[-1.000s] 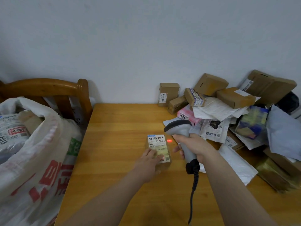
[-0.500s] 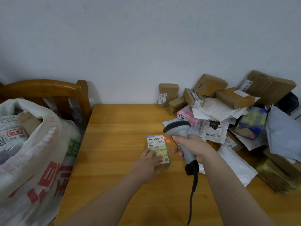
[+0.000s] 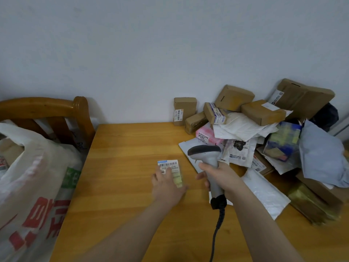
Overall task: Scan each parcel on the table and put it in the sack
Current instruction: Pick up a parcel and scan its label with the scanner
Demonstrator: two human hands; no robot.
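Parcel (image 3: 174, 173), small and flat with a white barcode label facing up, lies on the wooden table (image 3: 122, 144) near its middle, as it did half a second ago. The left hand (image 3: 167, 186) has slid further forward over it: before, only the fingertips pressed its near end, and now the fingers (image 3: 160, 172) reach across the lower part of the label and cover most of the parcel. That hand is blurred, so I cannot tell whether the fingers lie flat or have begun to close round the edges. The right hand (image 3: 221, 176) still wraps its fingers tightly round the handle of the grey scanner (image 3: 204, 151), whose head points left toward the parcel from just beside it. The red spot of light that showed by the label's right edge earlier is no longer visible. The scanner's dark cable (image 3: 217, 231) hangs down toward the near table edge. The pile of boxes and mailer bags (image 3: 262, 114) sits unchanged at the table's right end, and the white sack (image 3: 37, 176) stands open off the left edge, in front of a wooden chair (image 3: 47, 108).
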